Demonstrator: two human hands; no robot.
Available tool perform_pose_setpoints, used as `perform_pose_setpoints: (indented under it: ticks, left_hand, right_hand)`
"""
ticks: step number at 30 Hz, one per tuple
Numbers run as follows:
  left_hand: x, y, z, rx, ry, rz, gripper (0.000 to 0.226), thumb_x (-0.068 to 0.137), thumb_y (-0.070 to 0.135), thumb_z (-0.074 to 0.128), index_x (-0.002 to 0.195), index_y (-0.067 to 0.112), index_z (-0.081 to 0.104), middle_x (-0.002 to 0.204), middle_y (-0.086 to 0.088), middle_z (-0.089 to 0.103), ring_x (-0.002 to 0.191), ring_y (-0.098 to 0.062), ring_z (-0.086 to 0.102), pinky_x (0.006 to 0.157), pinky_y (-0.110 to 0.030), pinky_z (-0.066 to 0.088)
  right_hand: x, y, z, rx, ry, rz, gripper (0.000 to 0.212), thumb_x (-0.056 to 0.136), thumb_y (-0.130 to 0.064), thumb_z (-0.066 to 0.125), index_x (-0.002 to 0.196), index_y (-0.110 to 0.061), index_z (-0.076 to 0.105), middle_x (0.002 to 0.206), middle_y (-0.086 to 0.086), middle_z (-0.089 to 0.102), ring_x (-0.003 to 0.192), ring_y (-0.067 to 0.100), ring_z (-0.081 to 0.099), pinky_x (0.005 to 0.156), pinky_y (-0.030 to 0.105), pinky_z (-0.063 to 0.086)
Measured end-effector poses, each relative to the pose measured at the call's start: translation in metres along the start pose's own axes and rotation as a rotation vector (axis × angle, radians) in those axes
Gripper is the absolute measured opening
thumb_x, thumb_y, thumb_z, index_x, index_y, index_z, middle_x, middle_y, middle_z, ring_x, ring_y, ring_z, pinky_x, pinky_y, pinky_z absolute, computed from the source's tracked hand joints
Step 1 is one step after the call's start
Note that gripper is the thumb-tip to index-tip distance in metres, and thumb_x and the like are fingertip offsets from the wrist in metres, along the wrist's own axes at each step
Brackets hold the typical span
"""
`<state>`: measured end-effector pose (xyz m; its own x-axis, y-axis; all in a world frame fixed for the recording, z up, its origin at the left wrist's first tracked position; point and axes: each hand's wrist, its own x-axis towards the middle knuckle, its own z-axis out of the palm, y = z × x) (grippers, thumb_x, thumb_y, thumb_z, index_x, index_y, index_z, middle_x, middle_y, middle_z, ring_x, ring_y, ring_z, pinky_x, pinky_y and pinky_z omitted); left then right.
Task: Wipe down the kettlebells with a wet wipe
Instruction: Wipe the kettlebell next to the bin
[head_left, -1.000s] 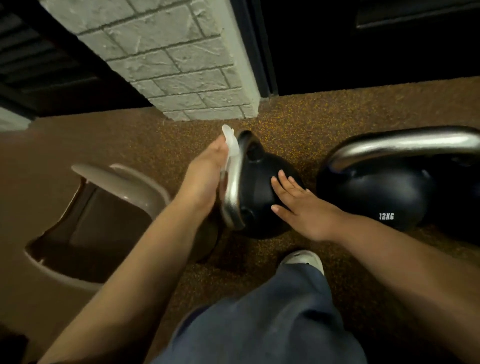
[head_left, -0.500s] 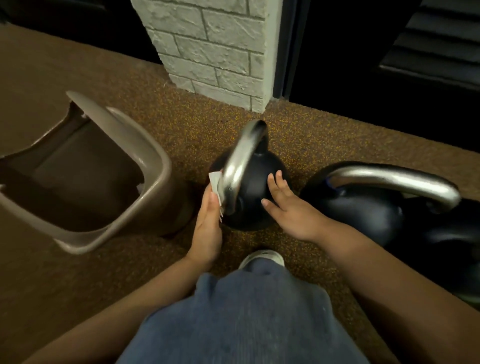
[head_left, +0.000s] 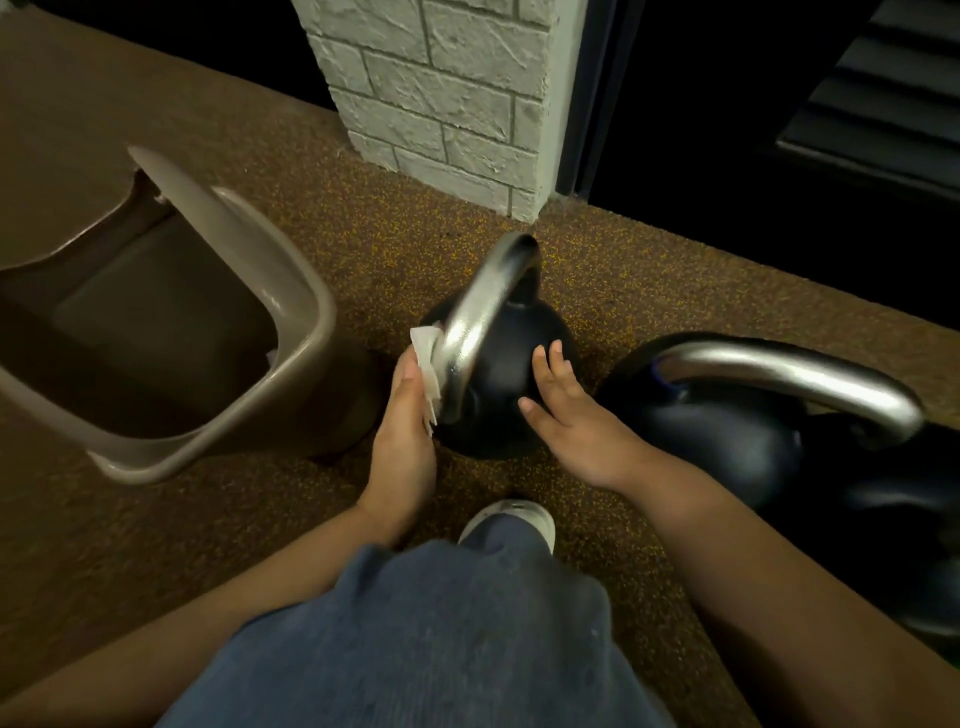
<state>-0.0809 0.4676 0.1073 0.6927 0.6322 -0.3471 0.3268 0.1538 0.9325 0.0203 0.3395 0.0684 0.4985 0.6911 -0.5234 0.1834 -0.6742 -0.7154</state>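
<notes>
A small black kettlebell (head_left: 506, 364) with a shiny steel handle stands on the speckled floor in the middle. My left hand (head_left: 408, 423) presses a white wet wipe (head_left: 426, 364) against the lower left side of that handle. My right hand (head_left: 566, 415) lies flat with spread fingers on the right side of the black ball. A bigger black kettlebell (head_left: 727, 441) with a wide steel handle sits to the right, and a third dark one (head_left: 893, 509) lies behind it, partly cut off.
A brown plastic bin (head_left: 291, 322) stands open at the left, close to the small kettlebell. A white brick pillar (head_left: 447, 93) rises behind. My knee in blue jeans (head_left: 441, 639) and a white shoe (head_left: 511, 519) fill the near floor.
My left hand has slid the wipe down the handle from its top to its lower left side. My right hand stays on the ball. The view has swung left.
</notes>
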Motion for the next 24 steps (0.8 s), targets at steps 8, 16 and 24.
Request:
perform_pose_setpoints:
  ticks: [8,16,24]
  left_hand:
    - [0.021,0.036,0.013,0.591,-0.128,0.431,0.05,0.1,0.032,0.021,0.149,0.02,0.02,0.153,0.012,0.022,0.137,0.006,0.013,0.112,-0.015,0.007]
    - [0.091,0.097,0.076,1.243,-0.356,0.184,0.049,0.101,0.026,0.02,0.139,-0.001,0.033,0.147,-0.024,0.031,0.133,-0.037,0.031,0.106,-0.041,0.027]
    - [0.106,0.119,0.118,1.627,-0.663,0.059,0.039,0.095,0.01,0.033,0.124,-0.01,0.048,0.127,-0.025,0.051,0.113,-0.038,0.055,0.095,-0.045,0.044]
  right_hand:
    - [0.001,-0.003,0.001,-0.002,0.026,0.001,0.066,0.1,-0.037,0.034,0.149,-0.023,-0.008,0.155,-0.003,-0.023,0.144,0.015,-0.016,0.116,0.03,-0.002]
    - [0.001,-0.007,0.002,-0.108,0.01,0.041,0.067,0.1,-0.04,0.031,0.148,-0.024,-0.013,0.154,-0.003,-0.027,0.144,0.016,-0.016,0.119,0.037,0.001]
    - [-0.001,-0.008,-0.001,-0.151,-0.003,0.052,0.067,0.1,-0.042,0.028,0.148,-0.024,-0.014,0.154,-0.005,-0.027,0.145,0.015,-0.016,0.119,0.038,0.0]
